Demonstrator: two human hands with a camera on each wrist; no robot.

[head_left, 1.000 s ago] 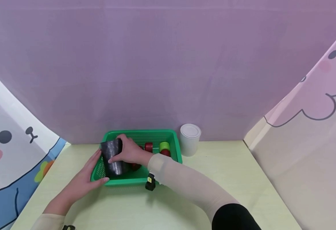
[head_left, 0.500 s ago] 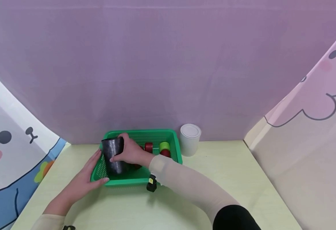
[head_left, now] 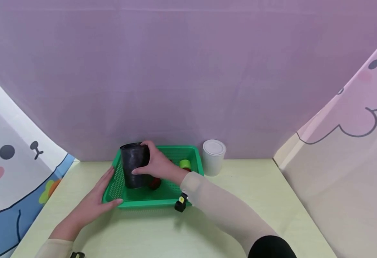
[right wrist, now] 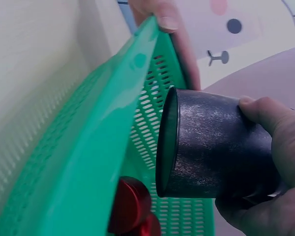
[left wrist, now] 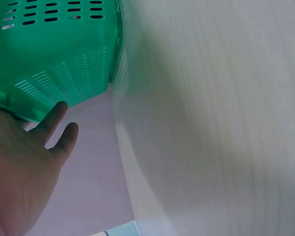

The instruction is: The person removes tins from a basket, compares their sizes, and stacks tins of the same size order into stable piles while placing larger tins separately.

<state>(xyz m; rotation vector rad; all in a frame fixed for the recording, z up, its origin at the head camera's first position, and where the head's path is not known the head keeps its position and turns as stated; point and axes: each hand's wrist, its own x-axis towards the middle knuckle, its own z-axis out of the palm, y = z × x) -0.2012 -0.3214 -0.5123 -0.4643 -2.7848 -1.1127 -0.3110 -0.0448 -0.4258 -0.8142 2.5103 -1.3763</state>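
My right hand (head_left: 160, 163) grips a black cylindrical can (head_left: 134, 165) near its upper end, thumb on the near side. The can is nearly upright over the left part of a green perforated basket (head_left: 143, 204). In the right wrist view, the rimmed lower end of the can (right wrist: 221, 142) appears raised above the basket floor. My left hand (head_left: 90, 206) rests against the basket's front left corner, with its thumb on the front rim and extended fingers along the left side. Red rounded pieces (right wrist: 130, 204) lie in the basket, partly hidden by its wall.
A white lidded can (head_left: 213, 157) stands just right of the basket. Inside the basket's right end sits a lime-green piece (head_left: 185, 163). The pale table (head_left: 243, 200) ends against a purple backdrop (head_left: 188, 79), with printed cloth panels on both sides.
My right hand has raised the black can and shifted it to the right, and it now leans less. The left hand has stayed on the basket corner.
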